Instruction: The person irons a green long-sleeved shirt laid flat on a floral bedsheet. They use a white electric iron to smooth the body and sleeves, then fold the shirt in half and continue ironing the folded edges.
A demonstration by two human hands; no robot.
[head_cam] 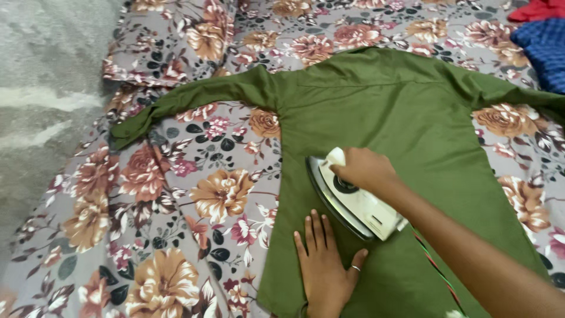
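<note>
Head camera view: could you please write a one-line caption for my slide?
Right hand grips a cream electric iron on a long-sleeved green cloth shirt; left hand lies flat on it, over a floral bedsheet.

- A home, most likely a bedroom: the work surface is a bed [176, 194], not an ironing board.
- A grey bedsheet [147, 235] printed with large brown, pink and cream flowers covers the bed on every side of the grip.
- A small household iron [353, 203], cream with a metal soleplate, sits under the grip of the right hand [365, 171], on a green shirt [400, 112] spread flat on the sheet.
- Far beyond the grip, at the upper right edge, more clothes lie on the sheet: a red cloth [538, 9] and a blue checked cloth [544, 50].
- Well left of the grip, past the bed's edge, a mottled grey floor [41, 88] shows.
</note>
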